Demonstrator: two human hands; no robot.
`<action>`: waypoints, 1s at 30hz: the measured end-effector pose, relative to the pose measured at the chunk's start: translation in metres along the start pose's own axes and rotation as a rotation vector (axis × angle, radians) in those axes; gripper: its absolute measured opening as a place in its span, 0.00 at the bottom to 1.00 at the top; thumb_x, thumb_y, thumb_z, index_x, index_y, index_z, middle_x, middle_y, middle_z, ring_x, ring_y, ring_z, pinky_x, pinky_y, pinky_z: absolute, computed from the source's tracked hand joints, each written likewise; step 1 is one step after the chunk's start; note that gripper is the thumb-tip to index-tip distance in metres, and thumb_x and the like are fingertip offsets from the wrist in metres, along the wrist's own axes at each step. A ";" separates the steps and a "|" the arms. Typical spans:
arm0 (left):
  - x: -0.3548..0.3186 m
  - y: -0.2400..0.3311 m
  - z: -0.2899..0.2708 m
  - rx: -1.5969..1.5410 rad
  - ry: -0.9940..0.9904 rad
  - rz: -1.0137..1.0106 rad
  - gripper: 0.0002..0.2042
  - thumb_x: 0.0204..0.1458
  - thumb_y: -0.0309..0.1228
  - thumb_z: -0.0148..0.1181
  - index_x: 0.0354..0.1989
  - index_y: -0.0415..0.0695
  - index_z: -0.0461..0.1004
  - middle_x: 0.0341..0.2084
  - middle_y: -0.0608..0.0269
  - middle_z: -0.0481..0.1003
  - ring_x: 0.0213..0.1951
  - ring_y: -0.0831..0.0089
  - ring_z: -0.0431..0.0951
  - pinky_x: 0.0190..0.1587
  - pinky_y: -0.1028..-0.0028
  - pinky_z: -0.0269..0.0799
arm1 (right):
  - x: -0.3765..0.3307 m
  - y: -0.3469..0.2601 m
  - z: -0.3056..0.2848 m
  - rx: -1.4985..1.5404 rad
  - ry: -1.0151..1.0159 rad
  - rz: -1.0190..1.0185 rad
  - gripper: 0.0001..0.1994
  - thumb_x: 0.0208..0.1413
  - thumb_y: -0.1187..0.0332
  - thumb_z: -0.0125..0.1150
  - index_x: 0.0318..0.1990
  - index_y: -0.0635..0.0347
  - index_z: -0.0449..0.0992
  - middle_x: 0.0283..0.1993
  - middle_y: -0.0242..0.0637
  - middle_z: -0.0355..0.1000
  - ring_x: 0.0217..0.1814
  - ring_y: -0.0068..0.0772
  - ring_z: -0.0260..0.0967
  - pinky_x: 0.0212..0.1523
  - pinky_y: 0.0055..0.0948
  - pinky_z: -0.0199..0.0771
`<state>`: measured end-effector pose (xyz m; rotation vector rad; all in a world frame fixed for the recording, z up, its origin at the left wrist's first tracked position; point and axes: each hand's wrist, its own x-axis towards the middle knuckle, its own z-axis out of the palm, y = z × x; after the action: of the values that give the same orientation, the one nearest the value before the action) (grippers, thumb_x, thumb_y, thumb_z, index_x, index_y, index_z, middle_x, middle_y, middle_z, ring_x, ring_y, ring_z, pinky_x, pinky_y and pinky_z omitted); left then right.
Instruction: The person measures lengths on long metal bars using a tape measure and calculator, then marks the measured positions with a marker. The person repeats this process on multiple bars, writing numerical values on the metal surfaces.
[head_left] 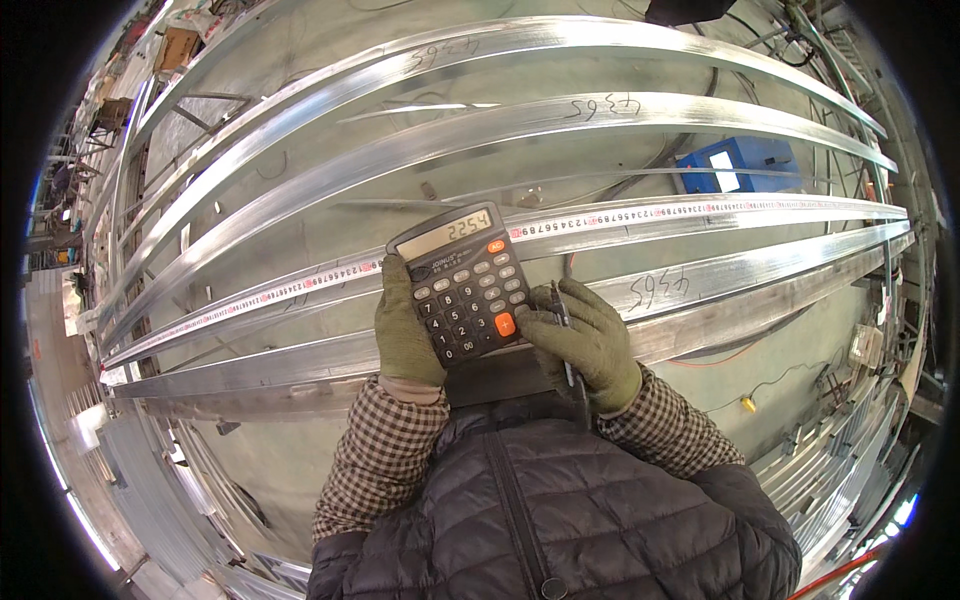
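A dark grey calculator [432, 290] with a lit display and an orange plus key is gripped at its left edge by my left hand [408, 330], in an olive-green glove. My gloved right hand [597, 350] is at its lower right corner, a fingertip by the orange key. A dark pen [569, 370] is tucked among the fingers of that hand, pointing along the palm. Behind the calculator, a white measuring tape [650, 213] is stretched along a silver metal bar [720, 225], and the calculator covers part of it.
Several long metal profiles [480, 130] with handwritten marks run across the view. A closer profile [720, 285] lies in front of the tape. A blue box [745, 165] is on the far right floor. More metal lengths [835, 470] are stacked at the lower right.
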<state>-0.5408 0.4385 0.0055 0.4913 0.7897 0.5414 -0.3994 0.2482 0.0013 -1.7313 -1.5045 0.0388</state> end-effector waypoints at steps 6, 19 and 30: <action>0.005 0.004 -0.002 0.019 0.030 -0.032 0.31 0.78 0.56 0.50 0.69 0.38 0.76 0.55 0.49 0.86 0.49 0.61 0.91 0.46 0.64 0.95 | 0.006 0.003 -0.009 0.189 0.057 0.107 0.15 0.58 0.76 0.72 0.53 0.56 0.84 0.47 0.42 0.87 0.52 0.51 0.86 0.56 0.48 0.86; 0.034 0.011 -0.026 0.080 0.003 0.000 0.30 0.77 0.57 0.52 0.68 0.41 0.77 0.55 0.51 0.86 0.50 0.61 0.91 0.50 0.61 0.94 | 0.001 0.038 -0.014 0.122 0.051 0.188 0.14 0.65 0.70 0.70 0.57 0.62 0.84 0.47 0.50 0.85 0.50 0.58 0.86 0.51 0.49 0.86; 0.035 0.007 -0.033 0.061 -0.088 -0.016 0.33 0.77 0.59 0.51 0.71 0.40 0.75 0.60 0.48 0.84 0.55 0.56 0.89 0.55 0.56 0.92 | -0.003 0.047 -0.012 0.139 0.023 0.243 0.15 0.68 0.65 0.69 0.57 0.64 0.84 0.45 0.48 0.84 0.51 0.60 0.86 0.53 0.50 0.87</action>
<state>-0.5479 0.4723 -0.0288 0.5612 0.7274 0.4788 -0.3561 0.2412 -0.0198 -1.7856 -1.2382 0.2424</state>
